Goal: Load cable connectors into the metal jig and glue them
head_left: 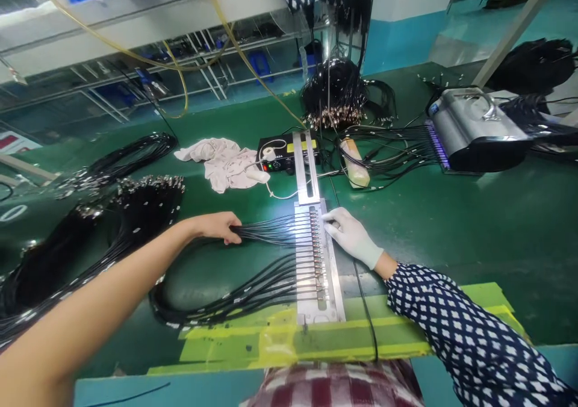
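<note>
My bare left hand [226,227] is closed around a bunch of thin black cables [268,231], left of a long metal fixture [311,315]. These cables run into the fixture's upper half, where small metal connectors [319,262] sit in a row. More black cables [253,286] loop away from its lower half and lie on the table. My right hand [351,236], in a white glove, rests at the fixture's right side by the upper connectors. Its thumb and fingers are pinched together; whatever lies between them is too small to make out. Bright light falls on the fixture's upper left.
A slotted metal bar [301,184] extends behind the fixture, across a black control box [280,160]. Nearby lie a pale cloth [226,163] and a bottle [356,165]. Cable bundles [149,205] cover the left. A silver machine [478,130] glowing violet stands right. Yellow tape [226,350] lines the front edge.
</note>
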Demonstrator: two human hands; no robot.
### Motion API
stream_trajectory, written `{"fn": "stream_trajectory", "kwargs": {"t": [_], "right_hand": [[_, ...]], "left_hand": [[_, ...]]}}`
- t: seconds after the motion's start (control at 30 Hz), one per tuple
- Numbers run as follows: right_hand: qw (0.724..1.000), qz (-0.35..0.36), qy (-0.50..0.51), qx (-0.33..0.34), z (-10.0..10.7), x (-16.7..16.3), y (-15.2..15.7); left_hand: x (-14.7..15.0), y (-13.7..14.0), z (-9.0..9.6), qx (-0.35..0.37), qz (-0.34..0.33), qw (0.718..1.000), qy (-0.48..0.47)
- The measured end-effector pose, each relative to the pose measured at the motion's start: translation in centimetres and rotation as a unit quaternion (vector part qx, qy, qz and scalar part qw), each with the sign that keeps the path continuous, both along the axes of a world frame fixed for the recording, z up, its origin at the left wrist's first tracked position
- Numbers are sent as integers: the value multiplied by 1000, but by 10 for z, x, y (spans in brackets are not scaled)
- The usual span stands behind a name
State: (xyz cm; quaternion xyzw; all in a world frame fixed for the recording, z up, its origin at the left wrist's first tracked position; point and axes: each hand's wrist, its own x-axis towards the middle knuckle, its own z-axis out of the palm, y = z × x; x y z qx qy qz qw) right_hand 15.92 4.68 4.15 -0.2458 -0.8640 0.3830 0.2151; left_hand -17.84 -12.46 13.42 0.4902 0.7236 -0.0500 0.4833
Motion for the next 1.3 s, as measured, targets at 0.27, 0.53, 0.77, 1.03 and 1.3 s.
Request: {"fn": "stream_trajectory", "kwargs": {"t": [0.27,0.53,0.77,1.03,1.3], "right_hand": [[987,25,-75,143,-8,-3,-4],[980,34,-89,172,-5,-2,-3],[983,35,-84,161,-5,-2,-3],[984,35,-81,156,-5,-2,-2],[985,32,-87,148,-3,-3,-2]], "left_hand": [[20,4,59,192,49,980,0],[13,-29,-8,139,36,989,43],[2,-29,3,132,69,989,-4],[-27,-49,-21,128,40,986,104],[50,-85,-41,284,24,904,318]]}}
